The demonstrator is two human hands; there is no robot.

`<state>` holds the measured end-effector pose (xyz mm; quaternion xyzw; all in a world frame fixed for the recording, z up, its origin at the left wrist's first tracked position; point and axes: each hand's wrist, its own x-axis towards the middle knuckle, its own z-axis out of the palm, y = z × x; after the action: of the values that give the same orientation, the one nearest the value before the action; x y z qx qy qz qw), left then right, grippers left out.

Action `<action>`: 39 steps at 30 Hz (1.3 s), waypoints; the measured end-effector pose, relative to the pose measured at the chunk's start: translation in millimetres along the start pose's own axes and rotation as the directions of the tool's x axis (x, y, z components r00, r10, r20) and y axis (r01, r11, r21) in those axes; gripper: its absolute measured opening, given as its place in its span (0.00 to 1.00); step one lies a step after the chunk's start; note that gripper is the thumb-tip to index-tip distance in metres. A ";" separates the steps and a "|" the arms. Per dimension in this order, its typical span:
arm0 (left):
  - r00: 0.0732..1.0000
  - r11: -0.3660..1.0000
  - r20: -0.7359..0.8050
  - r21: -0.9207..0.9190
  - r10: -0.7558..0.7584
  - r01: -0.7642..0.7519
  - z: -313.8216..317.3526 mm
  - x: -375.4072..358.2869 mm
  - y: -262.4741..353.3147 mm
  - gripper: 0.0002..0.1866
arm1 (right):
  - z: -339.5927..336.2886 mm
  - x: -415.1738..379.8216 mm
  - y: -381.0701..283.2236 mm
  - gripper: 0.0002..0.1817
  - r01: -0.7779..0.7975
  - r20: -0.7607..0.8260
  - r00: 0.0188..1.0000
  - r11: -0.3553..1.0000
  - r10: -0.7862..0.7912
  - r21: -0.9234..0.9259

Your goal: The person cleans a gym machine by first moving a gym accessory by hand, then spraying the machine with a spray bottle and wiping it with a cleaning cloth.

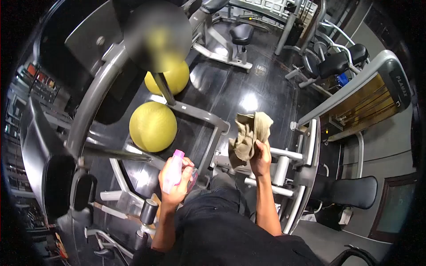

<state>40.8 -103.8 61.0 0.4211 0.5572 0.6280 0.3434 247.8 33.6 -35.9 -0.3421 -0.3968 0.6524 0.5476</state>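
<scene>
My left hand (pixel 177 181) is closed around a spray bottle (pixel 173 176) with a bright pink tip and a pale pink, partly see-through body. The tip points away from me, and my fingers hide part of the bottle. To the right, my right hand (pixel 261 160) grips a crumpled beige-brown cloth (pixel 249 136) by its lower right side. The cloth hangs in loose folds above the gym machine's frame, apart from the bottle.
Two yellow exercise balls (pixel 153 127) rest on the dark floor, ahead and left. Grey machine tubing (pixel 199 111) crosses in front of me. Right stands a machine with a weight-stack cover (pixel 361 104); a black padded seat (pixel 350 192) is below it. A black pad (pixel 44 164) rises at left.
</scene>
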 end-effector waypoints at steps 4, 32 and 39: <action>0.995 0.998 0.091 0.055 0.025 -0.030 14.6 42.9 -2.7 0.06 | -15.5 19.7 -23.3 0.20 0.013 -0.067 0.998 0.998 -0.009 0.063; 0.933 0.994 0.354 -0.053 -0.073 0.097 95.3 200.2 -30.6 0.06 | -47.0 78.7 -49.7 0.28 0.154 -0.383 0.923 0.948 -0.037 0.280; 0.854 0.994 0.511 -0.003 -0.094 0.112 110.9 250.4 -50.5 0.07 | -46.5 101.8 -28.3 0.27 0.139 -0.527 0.847 0.932 0.062 0.334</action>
<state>37.5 174.4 50.4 0.5360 0.4578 0.4840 0.5185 284.4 143.1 -32.8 -0.3942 -0.1112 0.5827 0.7020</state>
